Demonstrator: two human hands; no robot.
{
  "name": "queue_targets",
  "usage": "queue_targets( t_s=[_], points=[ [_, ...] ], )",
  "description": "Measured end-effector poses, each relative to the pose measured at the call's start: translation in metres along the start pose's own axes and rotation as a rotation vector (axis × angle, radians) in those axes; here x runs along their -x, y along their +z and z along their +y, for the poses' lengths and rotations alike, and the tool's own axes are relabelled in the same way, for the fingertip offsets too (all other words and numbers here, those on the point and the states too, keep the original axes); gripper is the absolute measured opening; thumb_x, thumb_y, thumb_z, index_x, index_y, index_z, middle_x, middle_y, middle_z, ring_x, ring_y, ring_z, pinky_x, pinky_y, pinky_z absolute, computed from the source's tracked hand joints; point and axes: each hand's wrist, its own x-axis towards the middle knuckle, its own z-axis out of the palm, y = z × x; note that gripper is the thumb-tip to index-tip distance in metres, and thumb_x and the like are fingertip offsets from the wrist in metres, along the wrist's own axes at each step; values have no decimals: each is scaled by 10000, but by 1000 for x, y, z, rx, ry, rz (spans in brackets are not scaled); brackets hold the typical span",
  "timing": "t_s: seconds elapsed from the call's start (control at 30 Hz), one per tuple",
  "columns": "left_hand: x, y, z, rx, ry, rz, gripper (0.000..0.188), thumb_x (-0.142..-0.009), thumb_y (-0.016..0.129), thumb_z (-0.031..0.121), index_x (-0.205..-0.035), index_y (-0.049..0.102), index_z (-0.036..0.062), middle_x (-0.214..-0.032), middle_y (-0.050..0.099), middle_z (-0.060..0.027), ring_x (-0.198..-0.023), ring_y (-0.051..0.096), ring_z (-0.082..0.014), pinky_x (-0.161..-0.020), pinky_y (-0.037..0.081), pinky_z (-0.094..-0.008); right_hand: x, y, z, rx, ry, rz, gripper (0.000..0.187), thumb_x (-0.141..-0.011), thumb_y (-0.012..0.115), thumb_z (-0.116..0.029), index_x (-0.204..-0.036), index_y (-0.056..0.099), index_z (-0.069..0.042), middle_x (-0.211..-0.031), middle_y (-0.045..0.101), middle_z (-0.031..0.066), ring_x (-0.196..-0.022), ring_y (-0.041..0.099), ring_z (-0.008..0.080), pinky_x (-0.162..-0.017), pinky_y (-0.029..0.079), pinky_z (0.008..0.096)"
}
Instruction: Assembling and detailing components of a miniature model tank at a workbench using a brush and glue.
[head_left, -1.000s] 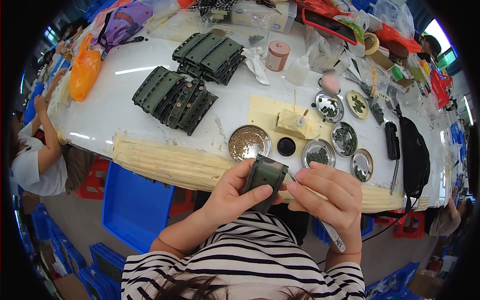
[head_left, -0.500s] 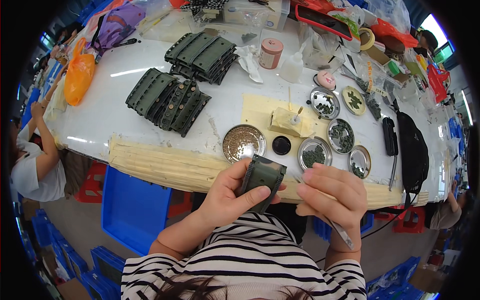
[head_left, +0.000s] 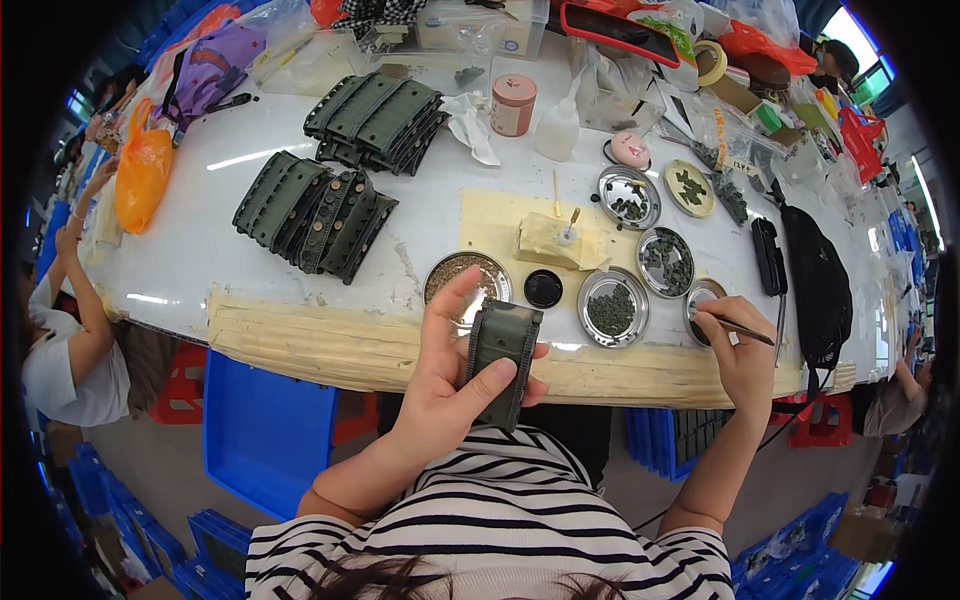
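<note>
My left hand (head_left: 430,405) grips a dark green rectangular model part (head_left: 502,345) with ridged edges, thumb pressed on its face and fingers behind it. My right hand (head_left: 743,355) pinches metal tweezers (head_left: 750,332) above the rightmost small round metal dish (head_left: 704,287); the fingers hide the tips and much of that dish. To its left, metal dishes hold tiny green pieces (head_left: 611,310) and larger green pieces (head_left: 668,262). Another dish of small brown bits (head_left: 450,268) lies partly behind my left fingers.
Stacked green ribbed parts (head_left: 315,215) (head_left: 375,120) lie left of centre. A taped block (head_left: 550,243) with a stick in it stands behind a black round cap (head_left: 543,289). A white squeeze bottle (head_left: 556,130), pink jar (head_left: 513,105) and black pouch (head_left: 815,280) are farther around. A blue tray (head_left: 265,420) is below the table edge.
My right hand with the tweezers has moved right and away from the green part to the rightmost dish. My left hand has shifted slightly left, its index finger now raised.
</note>
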Motion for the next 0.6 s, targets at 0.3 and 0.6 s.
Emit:
queue_targets(
  t_s=[0.3, 0.6],
  points=[
    [5, -7, -7, -183, 57, -102, 228, -987, 481, 110, -1186, 467, 0, -1300, 486, -229, -961, 655, -233, -838, 571, -383, 0, -2, 5, -10, 42, 52, 94, -825, 644, 6, -908, 661, 47, -809, 641, 113, -698, 607, 167, -639, 467, 260],
    [5, -11, -9, -198, 56, -100, 186, -995, 477, 140, -1022, 550, -30, -1283, 508, -236, -927, 669, -232, -843, 568, -374, -4, -3, 19, -118, 121, 14, 106, -844, 652, -24, -913, 668, 56, -791, 661, 91, -707, 631, 131, -651, 491, 240]
  ],
)
